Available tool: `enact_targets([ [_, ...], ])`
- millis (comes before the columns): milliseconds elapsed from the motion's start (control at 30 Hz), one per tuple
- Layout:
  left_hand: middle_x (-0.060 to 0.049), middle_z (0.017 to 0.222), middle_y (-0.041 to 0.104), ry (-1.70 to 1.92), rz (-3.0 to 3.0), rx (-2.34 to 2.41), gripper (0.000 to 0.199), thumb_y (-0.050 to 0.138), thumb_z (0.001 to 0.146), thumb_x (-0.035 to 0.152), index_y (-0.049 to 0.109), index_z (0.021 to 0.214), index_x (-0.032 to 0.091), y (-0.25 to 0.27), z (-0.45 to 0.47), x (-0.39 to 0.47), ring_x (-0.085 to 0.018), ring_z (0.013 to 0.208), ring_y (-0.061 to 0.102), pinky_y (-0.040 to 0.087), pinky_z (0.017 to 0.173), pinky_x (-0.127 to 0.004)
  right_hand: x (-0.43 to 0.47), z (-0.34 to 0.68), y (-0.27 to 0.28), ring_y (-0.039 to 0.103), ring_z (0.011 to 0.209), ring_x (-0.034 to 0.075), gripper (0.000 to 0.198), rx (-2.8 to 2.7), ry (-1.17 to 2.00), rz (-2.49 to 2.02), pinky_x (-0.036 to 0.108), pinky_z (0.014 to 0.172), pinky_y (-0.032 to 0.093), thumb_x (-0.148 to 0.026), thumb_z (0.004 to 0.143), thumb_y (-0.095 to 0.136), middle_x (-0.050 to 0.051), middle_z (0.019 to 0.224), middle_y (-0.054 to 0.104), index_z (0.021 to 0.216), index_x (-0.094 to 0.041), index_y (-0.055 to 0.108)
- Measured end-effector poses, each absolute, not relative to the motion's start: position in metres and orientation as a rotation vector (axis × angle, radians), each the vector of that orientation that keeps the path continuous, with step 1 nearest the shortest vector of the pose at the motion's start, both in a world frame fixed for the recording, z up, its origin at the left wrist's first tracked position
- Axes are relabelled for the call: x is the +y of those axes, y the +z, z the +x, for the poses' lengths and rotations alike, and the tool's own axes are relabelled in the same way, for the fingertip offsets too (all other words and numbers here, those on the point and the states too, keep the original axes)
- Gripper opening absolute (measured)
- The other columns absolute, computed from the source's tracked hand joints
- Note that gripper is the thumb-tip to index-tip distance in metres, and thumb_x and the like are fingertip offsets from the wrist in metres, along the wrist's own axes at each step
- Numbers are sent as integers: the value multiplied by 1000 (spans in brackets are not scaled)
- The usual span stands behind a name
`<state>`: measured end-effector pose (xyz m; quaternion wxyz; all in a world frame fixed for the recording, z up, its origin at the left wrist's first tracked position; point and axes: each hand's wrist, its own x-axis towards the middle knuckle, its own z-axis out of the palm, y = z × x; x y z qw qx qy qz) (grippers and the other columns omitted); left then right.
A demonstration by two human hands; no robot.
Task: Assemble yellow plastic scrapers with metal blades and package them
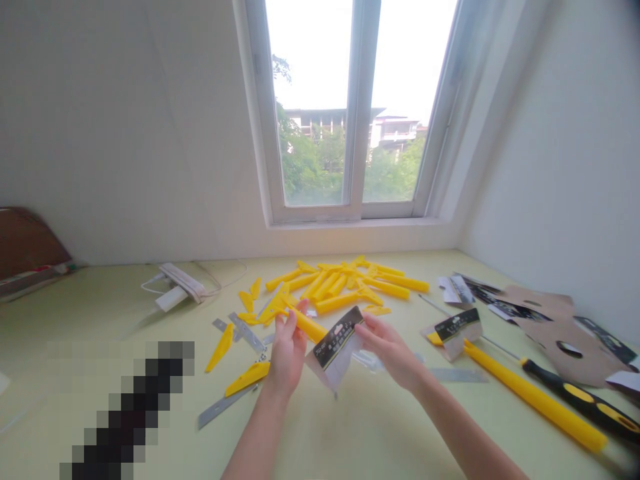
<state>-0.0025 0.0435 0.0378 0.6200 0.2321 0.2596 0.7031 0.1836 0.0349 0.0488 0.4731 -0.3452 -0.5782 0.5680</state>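
Near the middle of the table my left hand (288, 353) is closed round a yellow scraper handle (311, 325), close to its head end. A folded cardboard label (339, 341), black and white with a hang hole, hangs at the handle's other end. My right hand (389, 343) pinches that label by its right edge. Whether the label wraps the handle or only lies over it, I cannot tell. Left of my left hand lie yellow plastic blade pieces (247, 379) and flat metal strips (223, 407). Behind both hands is a heap of yellow handles (333, 283).
On the right lie another yellow handle with a label (540, 397), a black-and-yellow screwdriver (580, 400) and flattened cardboard (543, 327). A power strip (183, 280) with a cable sits at the back left. A pixelated dark object (130, 413) is at front left. The window (360, 133) is behind.
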Motion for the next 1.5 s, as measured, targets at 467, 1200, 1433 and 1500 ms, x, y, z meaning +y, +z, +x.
enact_targets([
  [467, -9, 120, 59, 1580, 711, 560, 35, 54, 83, 27, 41, 116, 24, 35, -2, 42, -20, 111, 54, 35, 100, -37, 44, 178, 33, 60, 83, 23, 38, -1119, 1299, -939, 35, 72, 48, -49, 65, 68, 5, 86, 64, 87, -19, 59],
  [1200, -9, 122, 57, 1643, 719, 594, 35, 56, 82, 24, 41, 113, 24, 37, 5, 39, -21, 110, 55, 43, 94, -35, 33, 176, 51, 57, 95, 23, 38, -850, 1652, -610, 37, 83, 44, -7, 54, 59, 3, 93, 64, 87, -24, 58],
  [1433, -10, 120, 58, 1692, 647, 582, 30, 59, 79, 23, 47, 106, 21, 38, 0, 42, -23, 107, 57, 46, 91, -36, 34, 178, 45, 59, 97, 20, 55, -900, 1649, -613, 35, 87, 42, -17, 63, 73, 2, 99, 64, 110, -28, 47],
  [1500, -10, 120, 59, 1689, 640, 580, 30, 60, 79, 22, 48, 106, 20, 38, -1, 42, -23, 106, 57, 46, 91, -36, 32, 176, 45, 60, 95, 20, 60, -936, 1635, -612, 35, 82, 44, -21, 67, 72, 3, 101, 64, 118, -30, 41],
])
